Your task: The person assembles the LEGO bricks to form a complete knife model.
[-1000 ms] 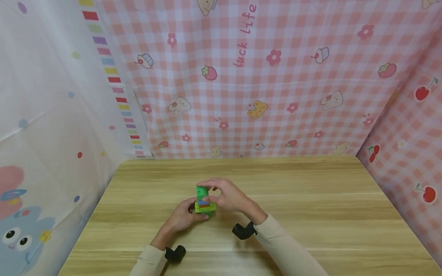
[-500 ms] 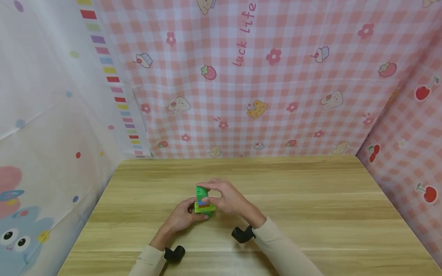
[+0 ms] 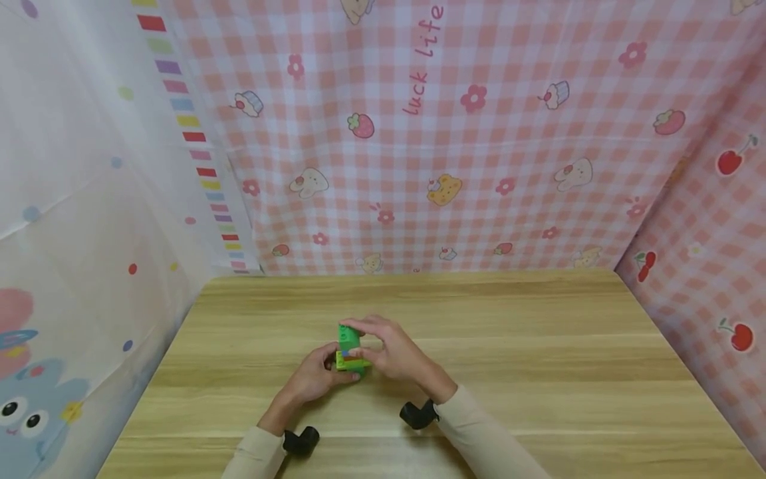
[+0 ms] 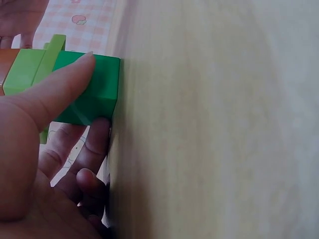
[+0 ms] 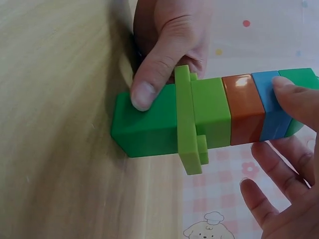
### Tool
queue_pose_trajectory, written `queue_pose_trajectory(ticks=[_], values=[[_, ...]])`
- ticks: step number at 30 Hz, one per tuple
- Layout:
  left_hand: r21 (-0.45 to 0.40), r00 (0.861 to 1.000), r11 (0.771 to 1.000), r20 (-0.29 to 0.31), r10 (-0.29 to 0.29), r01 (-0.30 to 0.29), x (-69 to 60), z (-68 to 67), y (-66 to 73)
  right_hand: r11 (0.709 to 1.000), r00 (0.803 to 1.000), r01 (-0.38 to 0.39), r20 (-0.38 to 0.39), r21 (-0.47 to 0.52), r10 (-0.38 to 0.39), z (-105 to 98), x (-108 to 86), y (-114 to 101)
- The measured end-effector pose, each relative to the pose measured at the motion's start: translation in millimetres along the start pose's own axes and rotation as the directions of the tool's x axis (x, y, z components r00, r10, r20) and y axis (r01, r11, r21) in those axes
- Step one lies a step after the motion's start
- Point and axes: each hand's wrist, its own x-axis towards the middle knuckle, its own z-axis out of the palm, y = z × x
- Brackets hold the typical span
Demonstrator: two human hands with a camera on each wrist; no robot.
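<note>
A tower of toy building bricks point(image 3: 350, 343) stands upright on the table between both hands. From the bottom it has a dark green brick point(image 5: 149, 122), a wider lime plate point(image 5: 186, 119), a lime brick point(image 5: 212, 112), an orange-brown brick point(image 5: 244, 109), a blue brick point(image 5: 265, 92) and a green brick point(image 5: 297, 77) on top. My left hand point(image 3: 317, 374) pinches the dark green bottom brick between thumb and fingers. Higher up, my right hand point(image 3: 391, 347) grips the tower, its thumb pressed on the blue brick and a finger over the top one.
The wooden table point(image 3: 509, 359) spreads around the hands. A pink checked cloth point(image 3: 443, 146) hangs behind its far edge, with a patterned white cloth point(image 3: 108, 219) on the left side. Black wrist cameras point(image 3: 301, 440) sit on both wrists.
The right wrist has sunk slightly and its thumb covers more of the blue and orange-brown bricks in the head view. The left hand keeps its hold; the tower stays in place.
</note>
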Motion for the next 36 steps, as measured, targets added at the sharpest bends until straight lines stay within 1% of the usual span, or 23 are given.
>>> queue_pose_trajectory(ticks=[5,10,13,18,24,28,30,36], values=[[-0.005,1.000,1.000,0.003,-0.002,0.002,0.6,-0.4,-0.3,1.000,1.000,-0.007,-0.005,-0.024,0.006,3.3,-2.3,1.9],[-0.020,1.000,1.000,-0.008,-0.012,0.012,0.6,-2.3,0.5,0.995,0.998,-0.053,0.033,-0.086,0.056,6.6,-5.2,0.8],[-0.022,1.000,1.000,-0.016,-0.016,0.016,0.8,-2.5,1.4,0.992,0.995,-0.089,0.040,-0.092,0.093,7.6,-7.1,1.2],[-0.006,0.999,1.000,-0.045,-0.015,0.015,-0.2,-1.3,3.2,0.991,0.992,-0.129,0.001,-0.043,0.129,7.1,-8.4,4.7],[-0.003,0.996,1.000,-0.092,-0.006,0.006,-3.3,1.1,6.6,0.983,0.984,-0.178,-0.003,0.046,0.178,3.6,-8.4,9.0],[-0.009,0.991,1.000,-0.128,0.025,-0.026,-4.3,4.3,8.6,0.975,0.978,-0.207,-0.009,0.082,0.208,0.3,-8.8,9.7],[-0.026,0.990,0.999,-0.136,0.037,-0.041,-4.8,6.2,9.8,0.972,0.977,-0.211,-0.018,0.105,0.214,-0.8,-9.3,10.5],[-0.050,0.988,0.995,-0.128,0.084,-0.091,-6.3,11.8,14.4,0.957,0.968,-0.237,-0.045,0.166,0.247,-5.8,-11.0,11.0]])
